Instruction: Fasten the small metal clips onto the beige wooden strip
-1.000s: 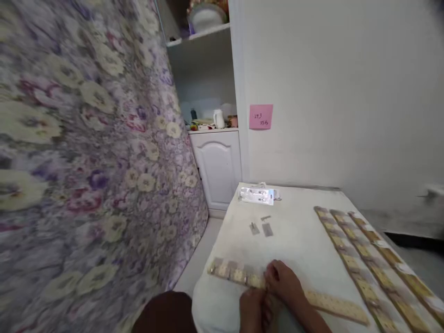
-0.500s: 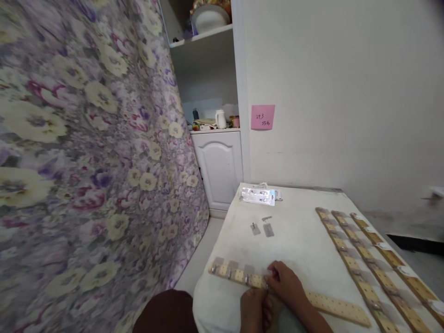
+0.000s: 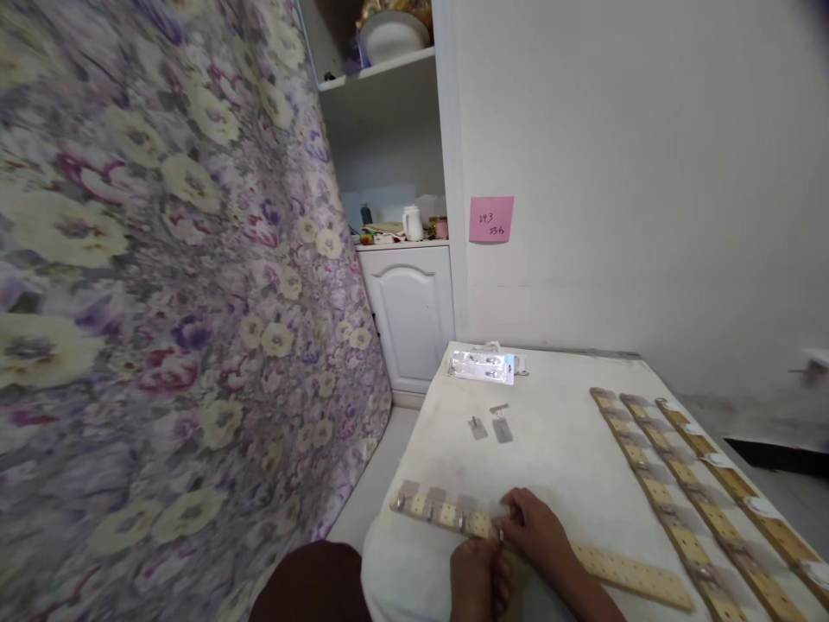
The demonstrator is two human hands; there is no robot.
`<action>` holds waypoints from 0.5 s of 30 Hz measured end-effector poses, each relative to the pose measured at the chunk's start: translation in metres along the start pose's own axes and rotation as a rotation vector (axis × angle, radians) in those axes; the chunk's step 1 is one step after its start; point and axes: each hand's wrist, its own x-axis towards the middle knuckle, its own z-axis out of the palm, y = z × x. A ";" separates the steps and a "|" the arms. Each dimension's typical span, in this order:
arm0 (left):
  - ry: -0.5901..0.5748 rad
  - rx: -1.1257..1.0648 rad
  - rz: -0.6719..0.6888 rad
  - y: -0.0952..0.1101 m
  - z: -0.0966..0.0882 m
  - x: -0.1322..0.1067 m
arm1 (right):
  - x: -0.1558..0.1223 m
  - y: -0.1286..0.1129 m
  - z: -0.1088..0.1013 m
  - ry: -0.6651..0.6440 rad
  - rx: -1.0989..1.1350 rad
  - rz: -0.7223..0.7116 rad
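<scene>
A long perforated wooden strip [image 3: 622,572] lies across the near edge of the white table [image 3: 557,449], with small clear hook pieces stuck along its left part [image 3: 440,510]. My right hand [image 3: 537,536] rests on the strip, fingers curled and pinched at a small hook piece near its middle. Just below it, at the table's near edge, my left hand [image 3: 476,579] is closed against the strip, thumb and fingers pressed together. What the left fingers hold is hidden.
Three more perforated strips [image 3: 686,501] with hooks lie side by side on the right of the table. A clear packet [image 3: 484,366] and two small loose hook pieces [image 3: 490,427] lie farther back. A floral curtain [image 3: 161,302] hangs to the left, and a pink note [image 3: 490,218] sticks on the wall.
The view has shifted slightly. My hands stay on the strip, with the right hand moved a little lower and right.
</scene>
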 end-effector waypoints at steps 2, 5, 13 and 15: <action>-0.005 0.007 0.006 0.000 0.000 -0.001 | 0.000 0.001 0.000 -0.004 0.005 0.001; -0.013 0.018 0.008 -0.001 0.000 -0.001 | 0.000 0.002 0.001 -0.004 0.010 0.004; -0.020 0.021 0.014 -0.003 0.000 0.000 | 0.000 0.003 0.002 0.000 0.000 0.012; -0.022 0.013 0.025 -0.004 0.000 0.000 | -0.002 0.002 0.001 0.003 0.001 0.018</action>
